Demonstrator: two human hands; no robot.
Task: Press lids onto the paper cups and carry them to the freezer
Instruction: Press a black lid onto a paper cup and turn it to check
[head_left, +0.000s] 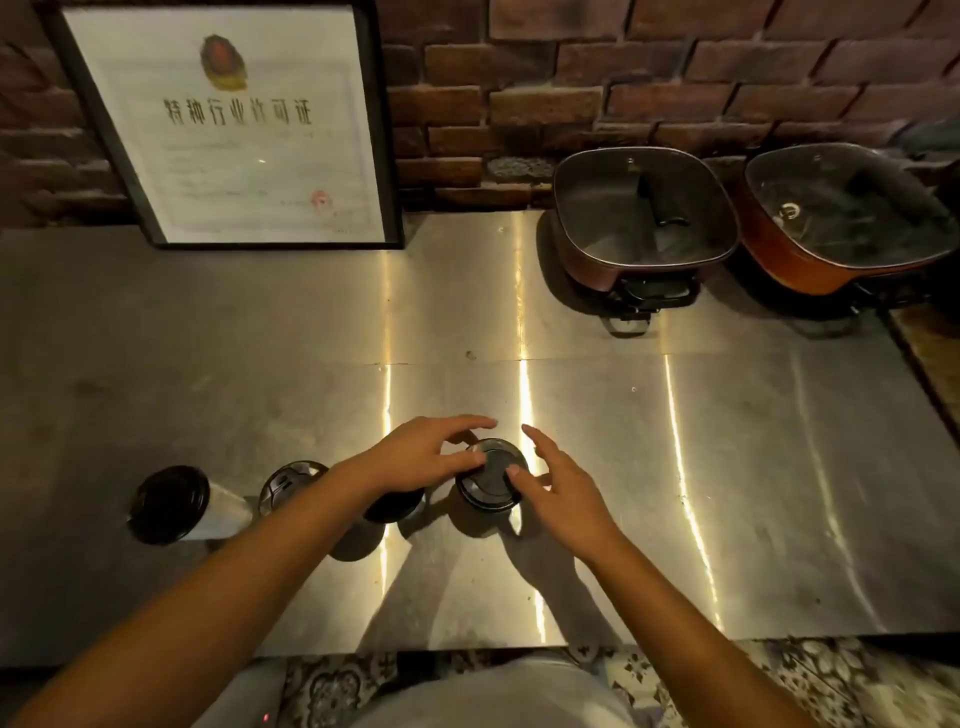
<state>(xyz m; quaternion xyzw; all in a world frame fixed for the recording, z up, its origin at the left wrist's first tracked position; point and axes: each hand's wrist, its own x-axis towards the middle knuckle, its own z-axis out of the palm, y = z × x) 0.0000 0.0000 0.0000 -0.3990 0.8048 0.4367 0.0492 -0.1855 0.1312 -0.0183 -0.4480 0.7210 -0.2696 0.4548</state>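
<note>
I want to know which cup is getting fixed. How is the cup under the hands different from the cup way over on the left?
The cup under the hands has both thumbs pressing its lid; the far-left cup is untouched. From here the middle cup shows mostly its lid, the far-left cup its pale side too. Both have dark lids and stand on the metal counter.

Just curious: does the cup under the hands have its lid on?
Yes. A black lid covers the cup, thumbs of both hands on it; fully snapped down, cannot tell.
</note>
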